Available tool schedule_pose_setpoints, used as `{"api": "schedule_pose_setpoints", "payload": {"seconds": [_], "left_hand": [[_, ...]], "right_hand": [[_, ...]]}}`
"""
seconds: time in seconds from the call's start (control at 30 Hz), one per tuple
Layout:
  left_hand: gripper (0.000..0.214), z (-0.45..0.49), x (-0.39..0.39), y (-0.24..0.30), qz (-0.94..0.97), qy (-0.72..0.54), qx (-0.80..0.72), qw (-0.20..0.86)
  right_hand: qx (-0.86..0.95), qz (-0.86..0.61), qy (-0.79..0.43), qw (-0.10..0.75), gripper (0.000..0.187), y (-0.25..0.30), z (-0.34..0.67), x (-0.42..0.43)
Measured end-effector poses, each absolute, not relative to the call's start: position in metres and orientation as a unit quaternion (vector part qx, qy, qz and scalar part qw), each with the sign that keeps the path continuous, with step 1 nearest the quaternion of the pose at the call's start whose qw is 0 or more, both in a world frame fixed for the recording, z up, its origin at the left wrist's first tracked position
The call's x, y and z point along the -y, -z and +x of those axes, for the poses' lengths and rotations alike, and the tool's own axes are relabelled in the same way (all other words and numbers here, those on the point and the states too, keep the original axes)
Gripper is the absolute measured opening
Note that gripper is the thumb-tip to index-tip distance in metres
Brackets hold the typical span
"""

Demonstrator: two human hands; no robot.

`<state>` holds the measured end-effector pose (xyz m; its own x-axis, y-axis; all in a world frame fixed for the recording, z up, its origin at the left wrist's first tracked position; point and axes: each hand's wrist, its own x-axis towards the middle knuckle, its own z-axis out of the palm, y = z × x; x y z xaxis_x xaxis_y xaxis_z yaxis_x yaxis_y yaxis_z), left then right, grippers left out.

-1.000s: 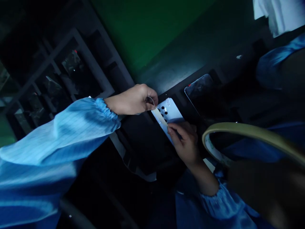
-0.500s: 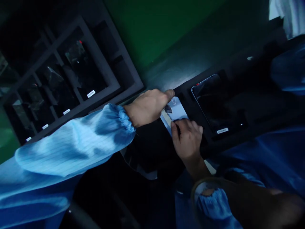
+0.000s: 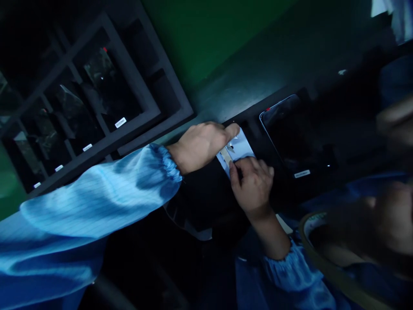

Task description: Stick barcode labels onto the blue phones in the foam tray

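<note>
A pale blue, phone-sized slab, probably a phone lying back up, sits between my hands, with a cream strip along its left side. My left hand is closed over its upper left edge; the fingertips are hidden, so what they pinch cannot be made out. Close to that hand, a small pale flap stands off the surface. With fingers curled, my right hand grips the lower end, its thumb by the strip. A dark-screened phone with a red tab lies to the right.
At upper left, a black foam tray holds several dark phones with white labels. A green surface lies behind. At lower right are a tape roll and another person's blurred hand. Pale cloth shows at top right.
A label with a dark patch on the slab no longer shows as before; a small dark hole and a raised flap are visible there. The tape roll and other person's hand shifted at lower right.
</note>
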<state>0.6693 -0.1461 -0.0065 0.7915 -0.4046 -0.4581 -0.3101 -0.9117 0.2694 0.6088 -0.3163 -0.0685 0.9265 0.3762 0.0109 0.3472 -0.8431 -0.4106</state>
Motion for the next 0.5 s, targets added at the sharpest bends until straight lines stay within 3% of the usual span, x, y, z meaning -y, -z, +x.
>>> {"api": "schedule_pose_setpoints", "payload": {"seconds": [0.2,0.5], "left_hand": [[0.024,0.669,0.143,0.007,0.938,0.266,0.164,0.15],[0.025,0.659,0.143,0.009,0.951,0.239,0.142,0.135]], "right_hand": [[0.18,-0.96,-0.049,0.207,0.025,0.069,0.608,0.316],[0.18,-0.958,-0.07,0.213,0.025,0.073,0.608,0.317]]}}
